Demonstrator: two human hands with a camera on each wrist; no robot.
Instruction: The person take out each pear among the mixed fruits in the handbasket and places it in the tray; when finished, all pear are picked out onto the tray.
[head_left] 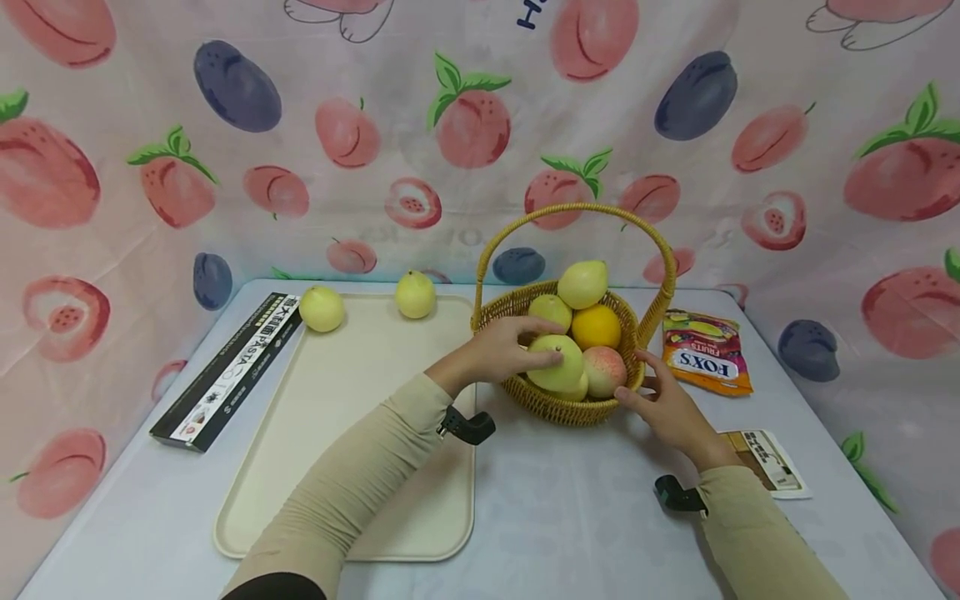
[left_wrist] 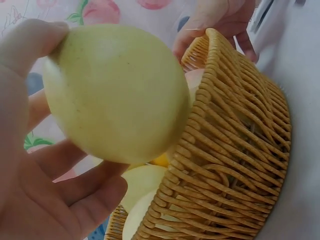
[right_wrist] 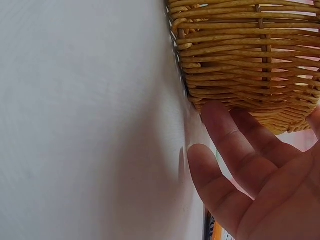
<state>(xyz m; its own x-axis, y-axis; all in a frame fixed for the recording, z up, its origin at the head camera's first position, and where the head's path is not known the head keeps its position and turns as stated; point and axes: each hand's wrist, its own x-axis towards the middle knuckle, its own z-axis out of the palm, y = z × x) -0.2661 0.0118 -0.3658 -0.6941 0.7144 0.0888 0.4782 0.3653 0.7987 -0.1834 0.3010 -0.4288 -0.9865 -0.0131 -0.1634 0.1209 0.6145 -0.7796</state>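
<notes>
In my left hand (head_left: 491, 354) is a pale yellow-green pear (left_wrist: 120, 95), gripped between thumb and fingers at the near left rim of a wicker basket (head_left: 551, 410). The basket has a tall arched handle (head_left: 576, 207). Inside it lie an orange (head_left: 596, 326), a pinkish peach (head_left: 604, 372) and several more yellow-green pears (head_left: 582, 284). My right hand (head_left: 671, 410) holds the basket's right side, thumb at the rim and fingers along the outer wall. The right wrist view shows those fingertips (right_wrist: 217, 112) against the lower weave.
A beige tray (head_left: 360, 467) lies left of the basket, with two pears (head_left: 416, 294) at its far end. A long black box (head_left: 225, 371) flanks the tray. On the right are a red-orange Fox's candy bag (head_left: 705, 352) and a flat brown-and-white packet (head_left: 768, 462).
</notes>
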